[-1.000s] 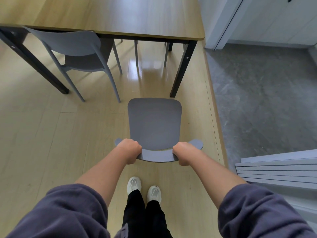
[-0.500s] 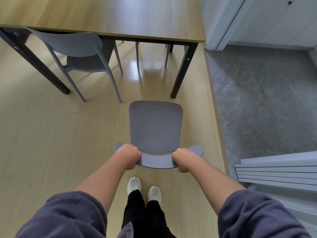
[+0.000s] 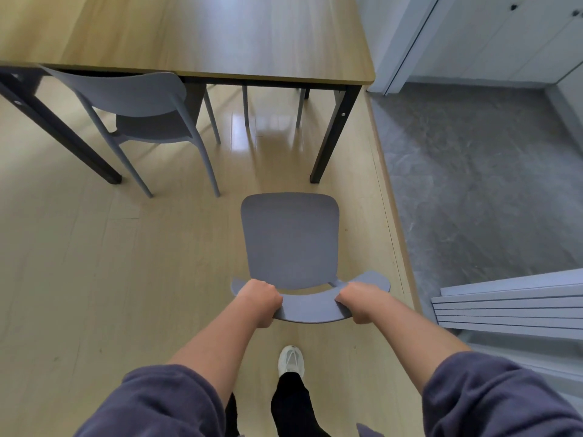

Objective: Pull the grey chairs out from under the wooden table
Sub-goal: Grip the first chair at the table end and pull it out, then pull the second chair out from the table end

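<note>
A grey chair [image 3: 290, 241] stands on the wood floor in front of me, fully clear of the wooden table [image 3: 202, 36]. My left hand [image 3: 260, 299] grips the left part of its curved backrest and my right hand [image 3: 358, 299] grips the right part. A second grey chair [image 3: 138, 102] stands at the table's left, its seat partly under the tabletop and its backrest outside. Thin grey legs of another chair [image 3: 246, 105] show beneath the table farther back.
The table's black legs [image 3: 331, 140] stand just beyond the held chair. Grey carpet [image 3: 473, 184] begins to the right of the wood floor. White stacked panels [image 3: 511, 307] lie at the right. One white shoe [image 3: 291, 361] is below the chair.
The chair has come slightly farther back from the table toward me, with both hands still on its backrest. One foot has stepped back out of sight.
</note>
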Demonstrator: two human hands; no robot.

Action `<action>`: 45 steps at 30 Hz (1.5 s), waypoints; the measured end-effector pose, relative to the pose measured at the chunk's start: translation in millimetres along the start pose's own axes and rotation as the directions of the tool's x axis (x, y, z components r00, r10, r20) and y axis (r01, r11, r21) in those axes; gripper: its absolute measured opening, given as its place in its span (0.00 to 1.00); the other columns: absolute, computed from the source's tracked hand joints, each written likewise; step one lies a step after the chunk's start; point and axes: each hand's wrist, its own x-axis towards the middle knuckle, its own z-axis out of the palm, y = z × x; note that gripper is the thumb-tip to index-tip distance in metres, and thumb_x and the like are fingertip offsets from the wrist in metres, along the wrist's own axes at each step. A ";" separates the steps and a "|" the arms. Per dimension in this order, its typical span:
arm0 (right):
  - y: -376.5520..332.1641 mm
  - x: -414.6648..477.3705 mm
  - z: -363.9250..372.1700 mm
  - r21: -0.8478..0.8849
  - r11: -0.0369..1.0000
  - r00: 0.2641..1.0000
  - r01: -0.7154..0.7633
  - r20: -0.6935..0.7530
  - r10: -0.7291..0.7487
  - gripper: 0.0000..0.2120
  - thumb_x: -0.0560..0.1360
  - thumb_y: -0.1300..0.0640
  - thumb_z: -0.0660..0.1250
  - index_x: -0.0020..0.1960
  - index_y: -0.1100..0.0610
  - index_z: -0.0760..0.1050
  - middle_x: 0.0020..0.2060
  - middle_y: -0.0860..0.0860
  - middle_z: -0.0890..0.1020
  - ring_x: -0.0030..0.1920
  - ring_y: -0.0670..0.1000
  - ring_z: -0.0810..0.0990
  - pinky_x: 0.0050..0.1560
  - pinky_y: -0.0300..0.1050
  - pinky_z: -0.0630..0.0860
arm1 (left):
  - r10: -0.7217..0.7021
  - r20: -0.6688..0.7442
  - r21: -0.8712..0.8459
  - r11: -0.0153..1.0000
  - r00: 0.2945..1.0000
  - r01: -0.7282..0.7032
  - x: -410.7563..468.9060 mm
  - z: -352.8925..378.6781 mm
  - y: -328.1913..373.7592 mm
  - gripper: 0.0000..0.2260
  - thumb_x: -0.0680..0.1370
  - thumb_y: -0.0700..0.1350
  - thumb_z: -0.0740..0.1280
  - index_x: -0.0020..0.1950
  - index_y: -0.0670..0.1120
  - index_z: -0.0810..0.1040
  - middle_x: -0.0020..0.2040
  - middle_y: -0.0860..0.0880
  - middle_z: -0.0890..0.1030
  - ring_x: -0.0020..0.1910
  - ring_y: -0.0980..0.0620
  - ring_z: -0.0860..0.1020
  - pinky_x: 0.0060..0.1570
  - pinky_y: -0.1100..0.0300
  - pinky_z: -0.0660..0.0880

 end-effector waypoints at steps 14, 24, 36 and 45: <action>-133.4 33.4 -144.3 0.365 0.930 0.987 -0.035 -0.135 0.091 0.36 0.72 0.45 0.70 0.76 0.48 0.62 0.74 0.48 0.67 0.74 0.53 0.67 0.70 0.53 0.68 | -0.070 -0.135 -0.213 0.976 0.988 0.040 -85.7 50.1 -214.2 0.24 0.77 0.51 0.67 0.72 0.46 0.68 0.69 0.47 0.73 0.65 0.45 0.74 0.58 0.51 0.76; -205.2 72.9 -302.5 0.333 0.936 0.842 0.111 -0.532 0.089 0.28 0.77 0.60 0.61 0.76 0.52 0.62 0.73 0.51 0.68 0.71 0.54 0.69 0.65 0.53 0.72 | -0.379 -0.394 -0.327 0.909 0.837 0.258 -133.5 53.6 -366.5 0.19 0.78 0.48 0.65 0.69 0.48 0.72 0.61 0.48 0.79 0.60 0.47 0.77 0.55 0.52 0.77; -201.5 163.6 -477.3 0.235 0.949 0.736 0.210 -0.677 0.005 0.31 0.76 0.64 0.59 0.77 0.53 0.58 0.76 0.53 0.63 0.75 0.55 0.62 0.70 0.53 0.67 | -0.457 -0.494 -0.355 0.882 0.739 0.309 -89.8 4.3 -533.2 0.15 0.75 0.44 0.66 0.61 0.46 0.77 0.56 0.48 0.81 0.55 0.48 0.77 0.51 0.53 0.78; -211.2 221.3 -560.5 0.143 0.973 0.717 0.183 -0.697 -0.032 0.36 0.77 0.61 0.63 0.80 0.49 0.49 0.79 0.53 0.55 0.79 0.56 0.52 0.77 0.56 0.56 | -0.468 -0.530 -0.346 0.881 0.707 0.323 -54.1 -25.9 -628.3 0.26 0.76 0.46 0.69 0.73 0.46 0.68 0.72 0.44 0.70 0.71 0.46 0.69 0.67 0.51 0.70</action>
